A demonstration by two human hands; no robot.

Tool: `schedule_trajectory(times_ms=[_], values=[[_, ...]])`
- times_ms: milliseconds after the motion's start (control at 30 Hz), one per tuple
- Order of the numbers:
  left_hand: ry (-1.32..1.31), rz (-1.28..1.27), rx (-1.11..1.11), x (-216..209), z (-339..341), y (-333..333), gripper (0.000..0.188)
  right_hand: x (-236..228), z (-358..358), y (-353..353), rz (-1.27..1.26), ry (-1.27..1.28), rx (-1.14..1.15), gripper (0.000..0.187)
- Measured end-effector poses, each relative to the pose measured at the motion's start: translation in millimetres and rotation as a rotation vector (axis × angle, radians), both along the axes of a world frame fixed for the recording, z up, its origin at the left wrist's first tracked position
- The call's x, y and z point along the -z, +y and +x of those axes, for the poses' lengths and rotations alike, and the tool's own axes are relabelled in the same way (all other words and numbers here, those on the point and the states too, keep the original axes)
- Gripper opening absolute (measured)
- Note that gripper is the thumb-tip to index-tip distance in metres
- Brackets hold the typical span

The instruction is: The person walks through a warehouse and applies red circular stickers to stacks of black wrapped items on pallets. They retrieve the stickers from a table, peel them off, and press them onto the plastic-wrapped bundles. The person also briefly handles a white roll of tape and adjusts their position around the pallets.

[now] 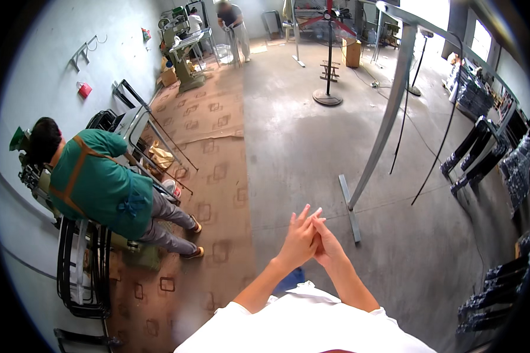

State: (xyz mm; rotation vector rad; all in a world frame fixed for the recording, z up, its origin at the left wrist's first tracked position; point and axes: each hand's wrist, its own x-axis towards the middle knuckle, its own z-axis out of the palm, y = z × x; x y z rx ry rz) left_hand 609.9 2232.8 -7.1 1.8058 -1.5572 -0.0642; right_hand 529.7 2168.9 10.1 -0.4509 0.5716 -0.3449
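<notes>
Grip empty: my left hand (298,242) and right hand (330,244) press together, fingers mostly straight and laced, pinching nothing. No piece is taken up; how much is done or left, I cannot tell. Leftmost, a co-worker in green (103,185) stands on the brown patterned floor covering (218,197). My hands hang over the concrete floor (294,159), right of the covering's right edge. Just beyond them and to the right, the grey metal stand (388,116) rests on the concrete, upright and untouched. Its foot (354,228) has its long axis running away from me, far end slightly left; its post rises toward the overhead bar.
</notes>
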Motion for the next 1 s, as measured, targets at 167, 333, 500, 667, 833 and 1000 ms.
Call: schedule_trajectory(times_ms=[167, 333, 500, 667, 833, 1000], values=[[-0.032, -0.12, -0.139, -17, 97, -73, 0.033, -20, 119, -83, -0.031, -0.035, 0.078, 0.022], [-0.043, -0.125, -0.211, -50, 189, -129, 0.037, -69, 213, -135, -0.028, -0.163, 0.035, 0.027], [0.072, -0.184, -0.357, -60, 264, -178, 0.049, -34, 306, -187, -0.199, -0.322, -0.212, 0.019], [0.449, -0.252, -0.183, -42, 341, -250, 0.061, -51, 375, -256, -0.144, -0.198, -0.154, 0.022], [0.291, -0.289, -0.17, -41, 414, -344, 0.065, -33, 454, -356, -0.235, -0.225, -0.131, 0.021], [0.328, -0.199, -0.046, -55, 493, -420, 0.067, -43, 519, -447, -0.248, -0.196, -0.212, 0.02]])
